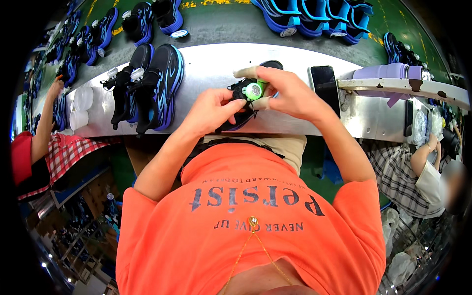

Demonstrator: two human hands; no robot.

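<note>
A black sneaker (272,64) lies on the metal bench in front of me, mostly covered by my hands. On its laces sits a bright green round piece (254,91) with a pale disc on its face. My right hand (290,96) curls over the shoe from the right, its covered fingertips closed around the green piece. From the left, my left hand (212,109) pinches thumb and finger together beside the black laces (238,92); what lies between those fingers is too small to make out. Left of my hands stands a pair of black and blue sneakers (166,88) with clear round pieces on their laces.
On the bench (204,64) are a phone (324,86) and white round cups (79,118). A chipped pale metal bar (393,86) crosses before a purple bottle (376,73). Beyond, the conveyor (221,24) carries several sneakers (305,19). Co-workers sit at both sides.
</note>
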